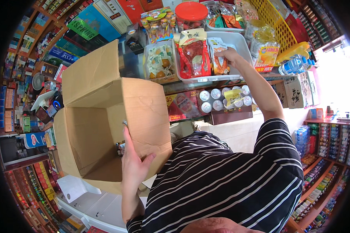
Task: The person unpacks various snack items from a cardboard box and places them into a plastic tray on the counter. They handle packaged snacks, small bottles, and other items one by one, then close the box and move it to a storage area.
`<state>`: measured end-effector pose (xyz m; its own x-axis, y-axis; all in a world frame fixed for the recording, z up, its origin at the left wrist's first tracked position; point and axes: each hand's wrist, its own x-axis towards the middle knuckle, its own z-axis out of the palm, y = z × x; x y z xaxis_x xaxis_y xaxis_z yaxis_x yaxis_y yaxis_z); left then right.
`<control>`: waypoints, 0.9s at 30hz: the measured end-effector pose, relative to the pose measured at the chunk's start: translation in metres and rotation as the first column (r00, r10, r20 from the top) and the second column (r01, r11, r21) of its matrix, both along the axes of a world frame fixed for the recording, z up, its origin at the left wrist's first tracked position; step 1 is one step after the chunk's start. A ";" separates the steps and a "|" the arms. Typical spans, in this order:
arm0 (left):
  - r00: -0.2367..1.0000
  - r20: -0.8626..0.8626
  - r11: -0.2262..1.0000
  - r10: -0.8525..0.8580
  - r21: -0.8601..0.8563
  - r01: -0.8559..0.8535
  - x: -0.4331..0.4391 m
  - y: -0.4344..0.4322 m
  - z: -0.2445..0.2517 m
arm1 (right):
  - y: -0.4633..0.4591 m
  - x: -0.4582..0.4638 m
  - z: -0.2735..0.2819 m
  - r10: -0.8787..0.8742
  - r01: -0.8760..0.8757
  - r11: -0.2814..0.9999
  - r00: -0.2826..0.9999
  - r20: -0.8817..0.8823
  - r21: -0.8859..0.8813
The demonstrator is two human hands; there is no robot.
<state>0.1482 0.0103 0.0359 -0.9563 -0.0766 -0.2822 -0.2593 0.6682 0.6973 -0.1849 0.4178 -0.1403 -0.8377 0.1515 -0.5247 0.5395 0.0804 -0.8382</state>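
My left hand (135, 163) grips the near flap of an open cardboard box (147, 116), fingers on the inside and thumb on the outer face. A small dark packet (120, 149) shows inside the box. My right hand (229, 56) reaches into a white plastic tray (239, 40), its fingers on a snack packet (220, 62) with a white top and orange-brown food pictured. Left of that packet, in the same tray, lies a large red vacuum pack of meat (194, 54).
A tray of small wrapped foods (160, 61), a red-lidded jar (191, 14) and a yellow plastic basket (275, 23) stand around the white tray. Below its edge are canned drinks (217, 99). Water bottles (294, 65) lie at right; stocked shelves surround the counter.
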 end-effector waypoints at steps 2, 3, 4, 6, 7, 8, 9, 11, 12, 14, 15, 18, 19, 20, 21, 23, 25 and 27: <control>0.998 -0.051 0.999 -0.041 -0.012 0.041 0.003 0.000 -0.004 | 0.006 -0.008 -0.007 0.039 -0.023 0.981 0.996 0.077 -0.193; 0.999 -0.033 1.000 -0.018 -0.012 0.018 0.002 -0.001 -0.006 | 0.010 -0.012 -0.012 0.054 -0.022 0.958 0.993 0.105 -0.286; 1.000 -0.014 1.000 -0.008 0.010 0.008 0.002 -0.002 -0.008 | 0.013 -0.015 -0.018 0.067 -0.028 0.943 0.992 0.106 -0.331; 0.998 -0.060 0.999 -0.037 0.006 0.037 0.000 -0.004 -0.013 | 0.020 -0.019 -0.031 0.083 -0.062 0.951 0.995 0.057 -0.302; 0.990 -0.123 0.997 -0.070 -0.028 0.067 -0.001 -0.004 -0.017 | 0.020 -0.021 -0.036 0.096 -0.084 0.955 0.995 0.026 -0.286; 0.986 -0.148 0.996 -0.074 -0.061 0.065 -0.002 -0.005 -0.021 | 0.021 -0.021 -0.039 0.127 -0.115 0.941 0.992 0.017 -0.319; 0.969 -0.216 0.992 -0.116 -0.070 0.103 -0.002 -0.004 -0.025 | 0.018 -0.021 -0.042 0.150 -0.135 0.930 0.989 0.017 -0.343; 0.950 -0.288 0.992 -0.121 -0.069 0.106 -0.001 -0.002 -0.034 | 0.012 -0.021 -0.041 0.233 -0.213 0.918 0.972 0.021 -0.334; 0.946 -0.315 0.997 -0.071 0.001 0.075 0.002 0.001 -0.037 | 0.011 -0.024 -0.037 0.239 -0.200 0.935 0.965 0.104 -0.293; 0.923 -0.380 0.998 -0.054 0.005 0.060 0.004 0.004 -0.041 | 0.009 -0.028 -0.030 0.279 -0.272 0.877 0.959 0.042 0.397; 0.933 -0.355 0.999 -0.048 -0.020 0.044 0.004 0.004 -0.042 | 0.007 -0.028 -0.031 0.298 -0.290 0.866 0.953 0.045 0.408; 0.957 -0.290 1.000 -0.010 0.023 0.017 0.005 0.004 -0.039 | 0.018 -0.029 -0.032 0.206 -0.179 0.919 0.978 -0.039 0.351; 0.955 -0.295 1.000 -0.007 0.019 0.013 0.006 0.002 -0.036 | 0.023 -0.029 -0.032 0.201 -0.183 0.943 0.979 -0.039 0.277; 0.961 -0.278 1.000 -0.006 0.027 0.014 0.007 0.002 -0.035 | 0.028 -0.031 -0.032 0.166 -0.156 0.953 0.986 -0.018 0.259; 0.964 -0.267 0.999 -0.003 0.033 0.012 0.008 0.002 -0.033 | 0.031 -0.034 -0.030 0.157 -0.156 0.962 0.987 0.011 0.226; 0.979 -0.206 0.998 -0.003 0.063 0.016 0.012 0.000 -0.032 | 0.026 -0.038 -0.015 0.131 -0.067 0.906 0.983 -0.125 0.419; 0.973 -0.229 0.999 -0.005 0.038 0.014 0.015 -0.002 -0.034 | -0.001 -0.038 0.011 0.155 0.236 0.634 0.894 -0.420 0.737; 0.973 -0.229 1.000 -0.009 0.024 0.015 0.020 -0.003 -0.036 | -0.052 -0.027 0.063 0.263 0.293 0.751 0.688 -0.676 0.591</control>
